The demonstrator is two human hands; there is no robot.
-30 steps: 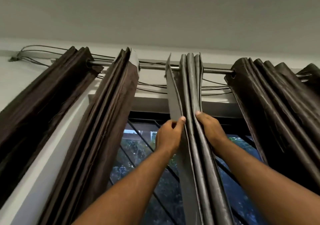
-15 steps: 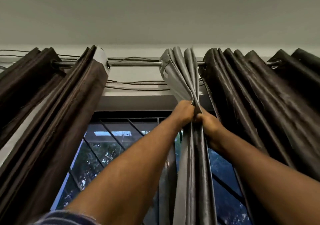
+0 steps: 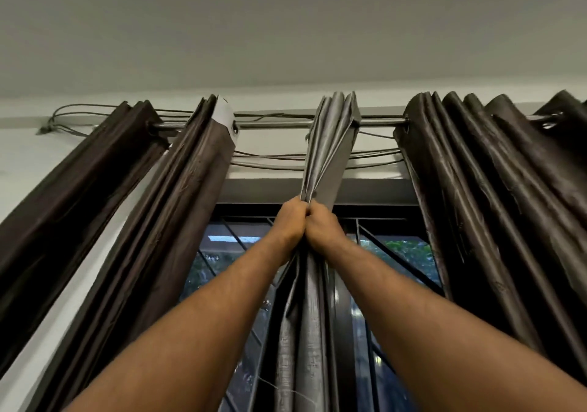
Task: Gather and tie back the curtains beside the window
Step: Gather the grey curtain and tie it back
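A narrow grey curtain (image 3: 328, 154) hangs bunched from the metal rod (image 3: 273, 124) at the middle of the window. My left hand (image 3: 290, 222) and my right hand (image 3: 322, 225) are raised side by side, knuckles touching, and both grip the gathered folds of this curtain a little below the rod. The cloth fans out above my fists and falls in tight pleats below them. Dark brown curtains hang bunched at the left (image 3: 178, 221) and at the right (image 3: 476, 205).
Another brown curtain (image 3: 73, 208) hangs at the far left over the white wall. Loose cables (image 3: 279, 159) run along the wall behind the rod. The window (image 3: 222, 252) with diagonal metal bars shows trees outside. The ceiling is close above.
My two hands closed together on the grey curtain, squeezing its spread folds into one tight bundle. The view swung right, then back towards the left.
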